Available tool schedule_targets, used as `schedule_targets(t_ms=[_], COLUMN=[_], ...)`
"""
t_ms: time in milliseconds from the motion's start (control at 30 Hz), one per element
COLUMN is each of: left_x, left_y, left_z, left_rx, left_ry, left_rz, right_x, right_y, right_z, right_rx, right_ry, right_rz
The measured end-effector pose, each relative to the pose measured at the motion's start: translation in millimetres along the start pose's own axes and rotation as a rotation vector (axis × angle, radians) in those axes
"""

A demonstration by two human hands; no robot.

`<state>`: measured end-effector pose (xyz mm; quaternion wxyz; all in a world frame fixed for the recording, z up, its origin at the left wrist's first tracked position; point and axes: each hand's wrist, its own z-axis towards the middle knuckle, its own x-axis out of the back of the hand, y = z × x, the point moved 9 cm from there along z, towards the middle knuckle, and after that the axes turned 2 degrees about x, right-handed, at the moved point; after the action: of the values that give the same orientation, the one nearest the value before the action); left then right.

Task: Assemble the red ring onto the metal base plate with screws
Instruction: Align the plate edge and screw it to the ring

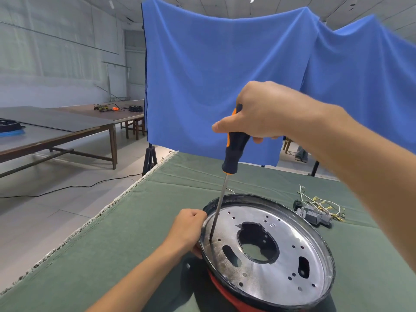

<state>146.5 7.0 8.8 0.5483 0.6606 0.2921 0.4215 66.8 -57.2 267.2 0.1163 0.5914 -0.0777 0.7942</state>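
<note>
Now | right hand (pixel 258 111) fisted on screwdriver (pixel 234 152) | left hand (pixel 188 228) grips base plate (pixel 281 251)

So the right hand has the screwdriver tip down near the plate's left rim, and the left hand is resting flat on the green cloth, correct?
Not quite. In the head view the left hand is not flat on the cloth; it grips the left rim of the metal base plate. The right hand does hold the screwdriver, tip down near that rim.

Red ring (pixel 227 293), perhaps black-rimmed plate (pixel 290 242).

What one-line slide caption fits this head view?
Right hand drives black-and-orange screwdriver into round metal base plate over red ring; left hand steadies rim.
</note>
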Motion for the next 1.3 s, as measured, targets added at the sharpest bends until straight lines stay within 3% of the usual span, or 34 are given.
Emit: schedule_targets(t_ms=[167,367,467,533,667,767,933,1133,1300], left_x=[1,0,0,0,0,1,-3,-7,-6], left_y=[0,-2,-4,-4,-3,-5,-12,-19,-24], left_z=[-1,0,1,1,-1,-1,-3,-3,-10], left_rx=[0.005,0.013,0.017,0.017,0.023,0.040,0.126,0.259,0.333], left_ry=[0.007,0.007,0.004,0.001,0.007,0.007,-0.094,-0.181,-0.298], left_rz=[-0.005,-0.019,-0.017,-0.021,-0.019,-0.018,0.001,-0.009,0.212], right_x=[-9,3,-10,-9,2,5,-6,36,-2], right_y=[-2,6,3,1,6,4,14,59,105], right_z=[-4,1,-1,-4,-3,2,1,-9,-15], right_rx=[0.018,-0.014,-0.003,0.015,-0.002,0.003,-0.022,-0.129,-0.202], right_ry=[-0.141,0.044,-0.107,-0.122,-0.007,0.121,0.131,0.557,0.664], right_rz=[0.202,-0.009,0.149,0.228,0.037,0.024,0.237,0.290,0.639])
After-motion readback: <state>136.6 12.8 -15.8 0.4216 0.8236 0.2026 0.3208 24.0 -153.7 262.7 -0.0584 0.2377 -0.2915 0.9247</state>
